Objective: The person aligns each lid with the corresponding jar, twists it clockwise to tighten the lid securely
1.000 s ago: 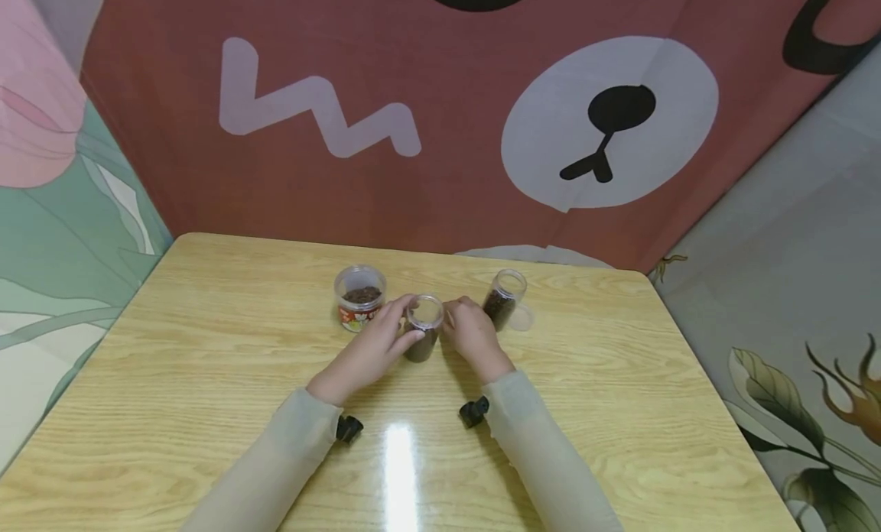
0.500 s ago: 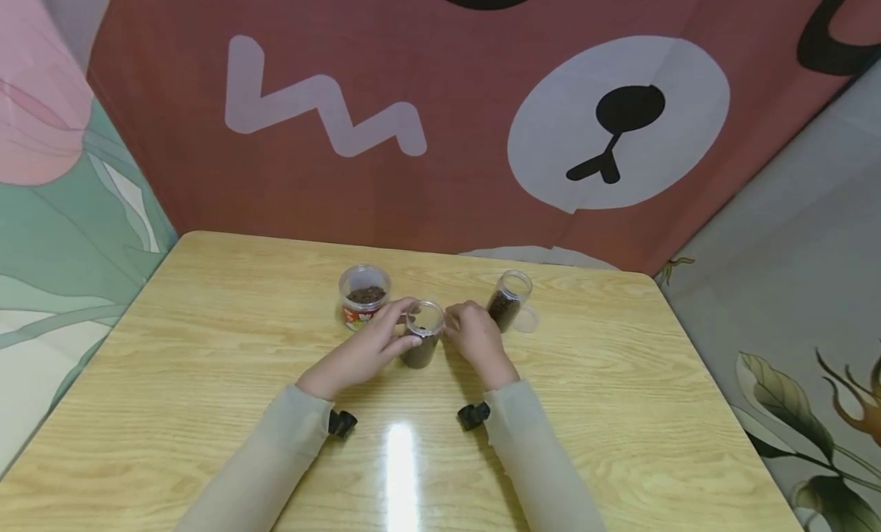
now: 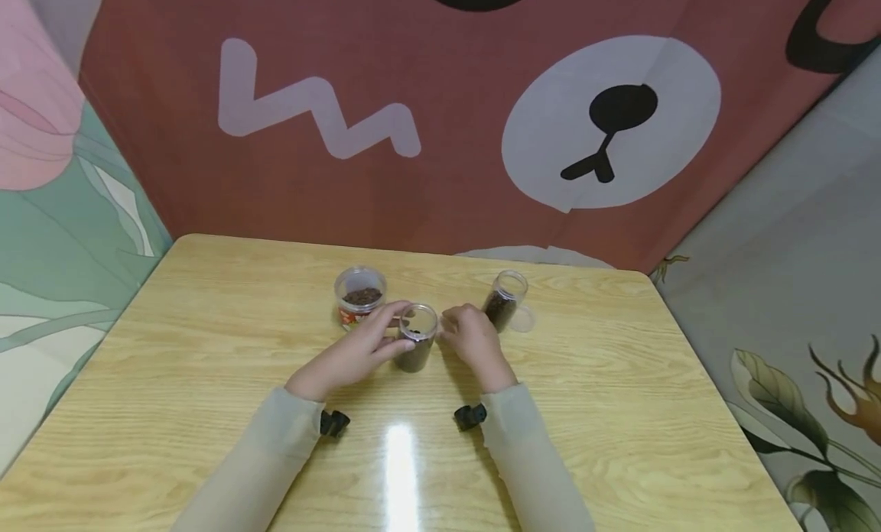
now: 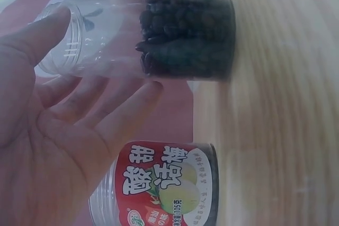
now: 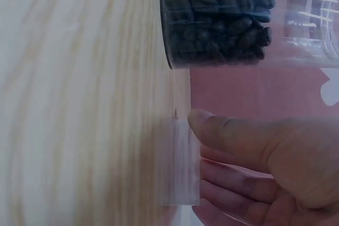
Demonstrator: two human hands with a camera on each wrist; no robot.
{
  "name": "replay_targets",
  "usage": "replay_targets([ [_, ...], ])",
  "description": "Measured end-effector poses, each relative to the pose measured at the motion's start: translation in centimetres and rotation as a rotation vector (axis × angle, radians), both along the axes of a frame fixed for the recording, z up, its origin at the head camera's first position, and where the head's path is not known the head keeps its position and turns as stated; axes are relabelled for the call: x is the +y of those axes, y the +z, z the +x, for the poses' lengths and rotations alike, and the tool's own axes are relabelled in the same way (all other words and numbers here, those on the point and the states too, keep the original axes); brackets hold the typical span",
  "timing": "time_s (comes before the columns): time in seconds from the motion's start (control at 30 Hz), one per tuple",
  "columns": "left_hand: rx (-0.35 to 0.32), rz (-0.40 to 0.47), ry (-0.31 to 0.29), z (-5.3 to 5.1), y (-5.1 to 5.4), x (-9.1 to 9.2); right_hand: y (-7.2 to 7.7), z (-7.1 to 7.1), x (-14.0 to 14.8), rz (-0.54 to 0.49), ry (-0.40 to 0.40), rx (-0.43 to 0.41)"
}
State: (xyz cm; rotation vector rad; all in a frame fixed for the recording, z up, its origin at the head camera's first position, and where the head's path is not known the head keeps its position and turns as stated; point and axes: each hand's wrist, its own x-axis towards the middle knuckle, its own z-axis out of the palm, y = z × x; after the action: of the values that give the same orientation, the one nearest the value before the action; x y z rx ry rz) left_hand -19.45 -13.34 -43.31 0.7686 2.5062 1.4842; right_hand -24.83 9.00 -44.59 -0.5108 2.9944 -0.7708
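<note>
A clear open jar part full of dark beans (image 3: 414, 355) stands on the table. My left hand (image 3: 349, 359) grips it near the rim; the left wrist view shows the thumb (image 4: 52, 31) across the jar's neck and the fingers behind. To its right, my right hand (image 3: 478, 347) is low over the table. In the right wrist view its thumb and fingers hold a clear, flat lid (image 5: 184, 165) at opposite edges, beside the bean jar (image 5: 217, 19) and apart from it. The head view mostly hides this lid.
A tub with a red label (image 3: 349, 316), holding brown bits, stands behind my left hand. Another open jar of dark beans (image 3: 500, 309) stands beyond my right hand, with a clear disc (image 3: 523, 319) flat beside it. A patterned cloth hangs behind the table (image 3: 606, 379).
The gripped jar and my left hand have shifted slightly left and closer to me, widening the gap to my right hand. The right hand has barely moved.
</note>
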Motion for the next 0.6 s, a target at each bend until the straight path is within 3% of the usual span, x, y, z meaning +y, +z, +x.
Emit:
replay_targets([
  [0.17,0.004,-0.007,0.007,-0.07,0.13,0.09,0.36,0.19,0.06,0.036,-0.001,0.001],
  [0.33,0.001,0.006,0.012,-0.10,-0.08,0.03,0.44,0.31,0.04,0.026,0.017,-0.027],
  [0.6,0.030,-0.004,0.018,0.00,-0.45,-0.15,0.30,0.37,0.26,0.013,0.046,-0.005],
])
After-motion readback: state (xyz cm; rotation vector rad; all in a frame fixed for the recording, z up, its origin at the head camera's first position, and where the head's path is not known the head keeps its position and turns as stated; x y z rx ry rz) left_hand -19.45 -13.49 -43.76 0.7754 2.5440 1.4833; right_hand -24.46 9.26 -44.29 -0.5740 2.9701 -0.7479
